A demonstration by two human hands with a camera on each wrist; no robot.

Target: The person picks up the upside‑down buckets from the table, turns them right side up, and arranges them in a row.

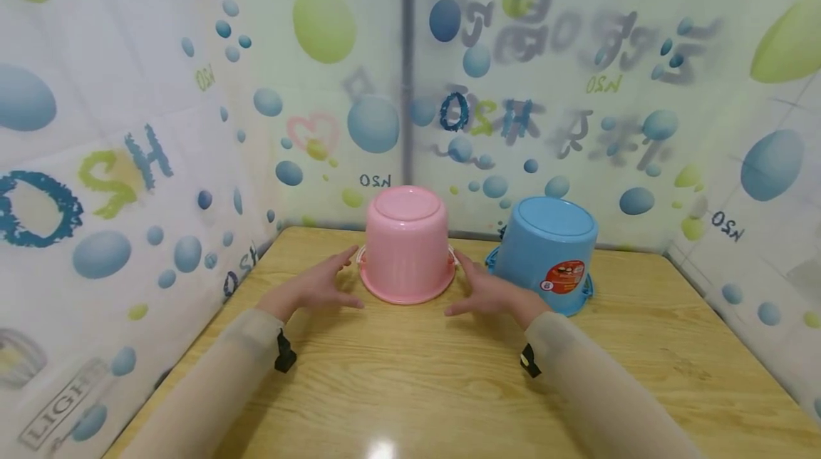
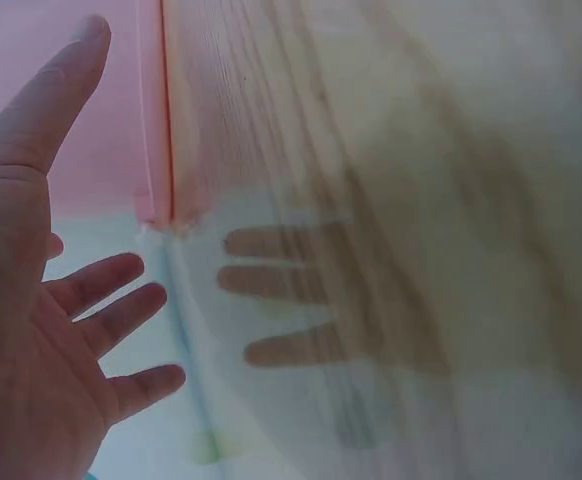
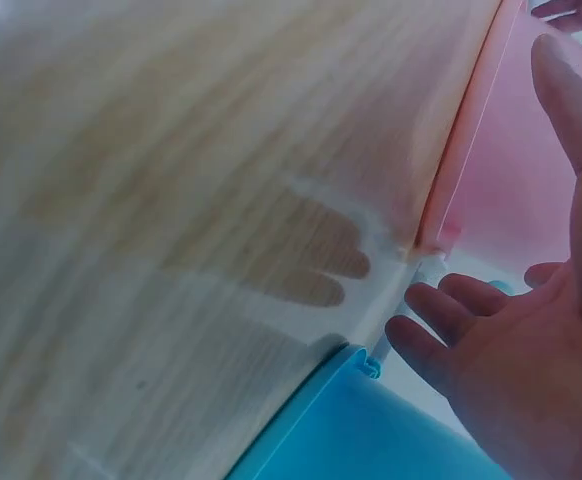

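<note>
A pink bucket (image 1: 407, 252) stands upside down near the back of the wooden table, its base facing up. My left hand (image 1: 317, 282) is just left of it with fingers spread; in the left wrist view a gap shows between the left thumb (image 2: 46, 100) and the bucket's rim. On the other side, my right hand (image 1: 490, 289) reaches beside the bucket, thumb and fingers apart, holding nothing. Whether the right fingertips touch the bucket's handle is unclear. A blue bucket (image 1: 539, 252) with a red label is also upside down, tilted a little, behind the right hand.
The wooden table (image 1: 398, 388) reaches back to curtain-like walls (image 1: 333, 110) printed with bubbles and letters. The blue bucket stands close to my right wrist. Dark wrist straps (image 1: 284, 352) sit on both sleeves.
</note>
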